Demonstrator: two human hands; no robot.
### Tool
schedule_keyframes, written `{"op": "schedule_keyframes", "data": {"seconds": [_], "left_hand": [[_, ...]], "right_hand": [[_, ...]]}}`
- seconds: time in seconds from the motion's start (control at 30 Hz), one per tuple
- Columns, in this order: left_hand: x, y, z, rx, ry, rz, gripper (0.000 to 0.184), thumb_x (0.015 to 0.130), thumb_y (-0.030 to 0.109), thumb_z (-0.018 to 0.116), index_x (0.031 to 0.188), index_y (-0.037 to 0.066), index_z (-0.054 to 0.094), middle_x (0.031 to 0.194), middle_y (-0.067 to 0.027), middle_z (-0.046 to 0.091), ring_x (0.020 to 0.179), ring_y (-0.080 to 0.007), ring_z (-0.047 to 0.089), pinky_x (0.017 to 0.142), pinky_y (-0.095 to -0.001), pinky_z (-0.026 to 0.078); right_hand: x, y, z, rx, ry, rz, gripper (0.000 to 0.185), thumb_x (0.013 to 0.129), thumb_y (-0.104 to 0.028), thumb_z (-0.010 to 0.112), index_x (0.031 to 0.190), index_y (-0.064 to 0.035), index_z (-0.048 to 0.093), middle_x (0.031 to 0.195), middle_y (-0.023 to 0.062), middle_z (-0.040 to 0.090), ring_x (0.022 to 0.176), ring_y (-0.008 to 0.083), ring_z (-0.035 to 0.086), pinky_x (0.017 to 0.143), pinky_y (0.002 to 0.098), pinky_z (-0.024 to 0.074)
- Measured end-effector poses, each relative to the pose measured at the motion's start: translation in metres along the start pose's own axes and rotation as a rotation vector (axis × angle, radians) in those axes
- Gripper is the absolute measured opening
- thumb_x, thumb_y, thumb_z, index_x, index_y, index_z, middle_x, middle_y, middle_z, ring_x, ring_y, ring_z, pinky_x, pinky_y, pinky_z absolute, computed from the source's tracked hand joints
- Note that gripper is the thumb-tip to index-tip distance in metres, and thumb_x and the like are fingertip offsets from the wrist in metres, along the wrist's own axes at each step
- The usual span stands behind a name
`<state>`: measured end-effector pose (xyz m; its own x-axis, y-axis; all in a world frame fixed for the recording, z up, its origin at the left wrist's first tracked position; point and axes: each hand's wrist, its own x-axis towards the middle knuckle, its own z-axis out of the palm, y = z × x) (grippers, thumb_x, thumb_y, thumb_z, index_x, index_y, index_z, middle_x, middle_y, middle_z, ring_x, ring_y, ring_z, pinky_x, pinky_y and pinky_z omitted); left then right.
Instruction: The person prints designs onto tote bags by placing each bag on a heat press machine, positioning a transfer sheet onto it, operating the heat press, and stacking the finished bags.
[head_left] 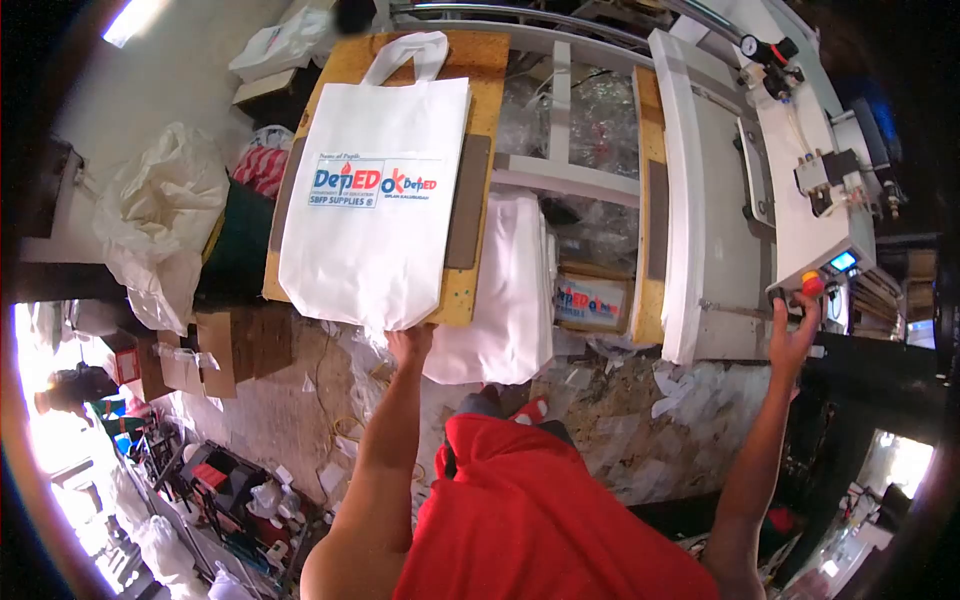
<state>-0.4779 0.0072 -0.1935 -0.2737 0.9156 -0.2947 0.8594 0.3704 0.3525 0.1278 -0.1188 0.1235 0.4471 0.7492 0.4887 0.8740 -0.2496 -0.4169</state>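
Note:
A white tote bag (375,245) with blue and red printed lettering lies flat on a wooden board (490,60), its handles pointing away from me. My left hand (408,345) is at the bag's bottom edge, closed on it, with the fingertips hidden beneath the fabric. At the right, my right hand (792,335) reaches up to the front of the machine's control box (835,262), fingers apart and holding nothing. Close above those fingers sits a red push button (811,283). I cannot tell whether a finger presses anything there.
More white bags (505,300) hang beside the board, over the frame. A white press beam (675,200) and a pressure gauge (749,46) stand to the right. Below are a printed package (592,300) and scraps on the floor. At left are a plastic sack (165,200) and cardboard boxes (215,350).

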Motion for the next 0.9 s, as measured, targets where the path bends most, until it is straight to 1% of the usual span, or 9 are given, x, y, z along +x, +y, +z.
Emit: {"op": "schedule_keyframes", "data": {"seconds": [0.07,0.2,0.27,0.37,0.5,0.63,0.7,0.8,0.9], "left_hand": [[-0.005,-0.006,-0.011,-0.253,-0.282,-0.069,0.075,0.076,0.023,0.083,0.141,0.007,0.051,0.13,-0.0232,0.061,0.116,-0.0409,0.061,0.092,-0.0496,0.054],[-0.063,0.008,-0.057,-0.722,-0.331,-0.194,0.083,0.077,0.005,0.08,0.147,0.0,0.035,0.128,-0.0212,0.059,0.11,-0.0336,0.062,0.086,-0.0427,0.057],[-0.079,-0.018,-0.048,-0.999,-0.351,-0.019,0.093,0.079,-0.004,0.075,0.153,-0.001,0.017,0.129,-0.0214,0.054,0.108,-0.0265,0.061,0.084,-0.037,0.057],[-0.124,-0.016,-0.085,-1.196,-0.403,0.01,0.1,0.081,-0.006,0.072,0.156,0.001,0.008,0.131,-0.0203,0.052,0.107,-0.0274,0.061,0.086,-0.0395,0.057],[-0.181,0.0,-0.158,-1.276,-0.624,-0.004,0.109,0.082,-0.007,0.071,0.159,0.004,-0.005,0.133,-0.0207,0.051,0.108,-0.028,0.061,0.087,-0.0399,0.057],[-0.189,-0.007,-0.19,-1.182,-0.762,0.09,0.114,0.083,-0.006,0.073,0.16,0.008,-0.009,0.136,-0.0212,0.052,0.112,-0.0285,0.061,0.09,-0.041,0.056],[-0.179,-0.013,-0.192,-1.12,-0.769,0.218,0.116,0.083,-0.004,0.076,0.16,0.01,-0.01,0.135,-0.0213,0.054,0.112,-0.0285,0.061,0.091,-0.0412,0.056],[-0.163,0.01,-0.221,-0.685,-0.592,0.487,0.118,0.082,0.002,0.081,0.161,0.011,-0.007,0.124,-0.0216,0.062,0.107,-0.0278,0.065,0.091,-0.0403,0.057],[-0.142,0.005,-0.223,-0.983,-0.694,0.454,0.113,0.081,0.001,0.081,0.16,0.012,0.001,0.122,-0.0238,0.062,0.106,-0.0291,0.066,0.089,-0.0412,0.058]], "right_hand": [[-0.003,0.011,0.004,-0.007,0.041,-0.019,0.043,0.086,-0.026,0.08,0.114,-0.0039,0.057,0.109,0.0102,0.057,0.108,0.0269,0.053,0.101,0.0417,0.0395],[-0.011,-0.028,0.014,-0.187,0.283,-0.032,0.051,0.084,-0.032,0.082,0.116,-0.0035,0.055,0.114,0.0149,0.056,0.113,0.033,0.052,0.102,0.0458,0.0385],[-0.041,-0.054,0.024,-0.26,0.531,-0.123,0.037,0.088,-0.013,0.072,0.117,0.0001,0.053,0.117,0.0197,0.056,0.116,0.0367,0.053,0.104,0.0489,0.0387],[-0.162,-0.096,0.054,0.059,0.244,0.123,0.035,0.089,-0.004,0.06,0.122,0.0009,0.052,0.122,0.0203,0.056,0.122,0.0367,0.052,0.109,0.0466,0.0374],[-0.27,-0.159,0.059,0.72,-0.645,1.133,0.048,0.099,-0.036,0.063,0.13,-0.0017,0.053,0.121,0.0124,0.063,0.107,0.0231,0.062,0.094,0.0382,0.0508],[-0.313,-0.193,0.022,1.509,-0.804,1.352,0.061,0.098,-0.035,0.066,0.144,-0.0034,0.043,0.123,0.0142,0.063,0.112,0.0242,0.062,0.092,0.0381,0.0532],[-0.311,-0.205,0.005,1.383,-0.535,1.214,0.069,0.09,-0.019,0.076,0.147,0.0005,0.043,0.122,0.0187,0.063,0.112,0.028,0.063,0.089,0.0414,0.0562],[-0.279,-0.214,-0.001,1.145,-0.656,0.999,0.075,0.082,-0.007,0.081,0.146,0.0026,0.042,0.119,0.0196,0.066,0.105,0.0264,0.066,0.089,0.0395,0.0558],[-0.268,-0.232,0.002,1.073,-0.577,0.846,0.08,0.078,-0.004,0.081,0.146,0.0041,0.041,0.115,0.0176,0.068,0.098,0.0246,0.068,0.089,0.0387,0.055]]}}
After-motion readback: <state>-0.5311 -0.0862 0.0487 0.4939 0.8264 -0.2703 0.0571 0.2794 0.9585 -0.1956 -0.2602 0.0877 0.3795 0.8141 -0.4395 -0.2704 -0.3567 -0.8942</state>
